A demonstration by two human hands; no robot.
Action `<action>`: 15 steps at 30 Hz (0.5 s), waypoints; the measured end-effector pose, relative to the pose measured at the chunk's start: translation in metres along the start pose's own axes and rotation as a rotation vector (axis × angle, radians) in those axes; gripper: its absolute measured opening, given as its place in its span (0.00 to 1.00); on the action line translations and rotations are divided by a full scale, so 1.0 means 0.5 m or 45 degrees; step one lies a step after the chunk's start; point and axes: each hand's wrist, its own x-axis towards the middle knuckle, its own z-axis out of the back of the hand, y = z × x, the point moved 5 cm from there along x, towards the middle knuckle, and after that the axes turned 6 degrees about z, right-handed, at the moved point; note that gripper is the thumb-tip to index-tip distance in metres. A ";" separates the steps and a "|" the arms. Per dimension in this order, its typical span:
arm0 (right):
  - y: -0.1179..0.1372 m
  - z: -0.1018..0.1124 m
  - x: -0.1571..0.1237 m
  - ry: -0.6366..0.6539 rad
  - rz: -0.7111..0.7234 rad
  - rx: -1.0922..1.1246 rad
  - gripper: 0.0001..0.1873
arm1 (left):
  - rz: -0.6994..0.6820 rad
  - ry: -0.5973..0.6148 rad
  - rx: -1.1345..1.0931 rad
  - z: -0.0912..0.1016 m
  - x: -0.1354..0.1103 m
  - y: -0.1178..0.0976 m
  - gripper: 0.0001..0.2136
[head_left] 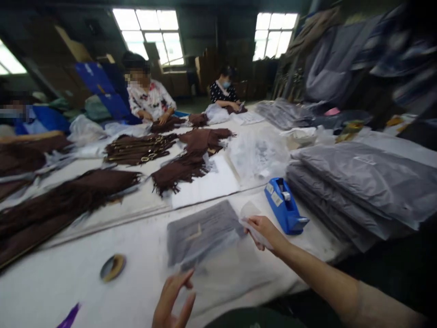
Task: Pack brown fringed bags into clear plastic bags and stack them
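A clear plastic bag point(218, 282) with folded grey fabric point(205, 228) inside lies on the white table in front of me. My right hand point(262, 232) is closed around a crumpled, translucent piece of plastic at the bag's right side; whether it belongs to this bag is hard to see. Near the bag's lower left edge, my left hand point(174, 298) is open, thumb and fingers apart, holding nothing. A blue tape dispenser point(285, 207) stands just beyond my right hand. Left of the bag lies a roll of tape point(113, 268).
Bagged grey fabric point(368, 182) is stacked at the right. Brown fringed fabric point(184, 164) and brown pieces with gold zippers point(139, 148) cover the far side. A purple item point(70, 316) lies at lower left. Several people sit across the table, including one in a floral top point(150, 98).
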 end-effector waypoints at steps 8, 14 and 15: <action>-0.060 -0.171 -0.120 0.117 0.122 -0.399 0.19 | 0.649 0.155 -1.050 -0.109 0.051 -0.048 0.26; -0.046 -0.134 -0.140 0.110 0.340 -0.534 0.22 | 0.992 0.010 -1.459 -0.149 0.035 -0.021 0.16; -0.044 -0.132 -0.143 0.125 0.349 -0.463 0.22 | 1.005 0.005 -1.457 -0.150 0.032 -0.020 0.16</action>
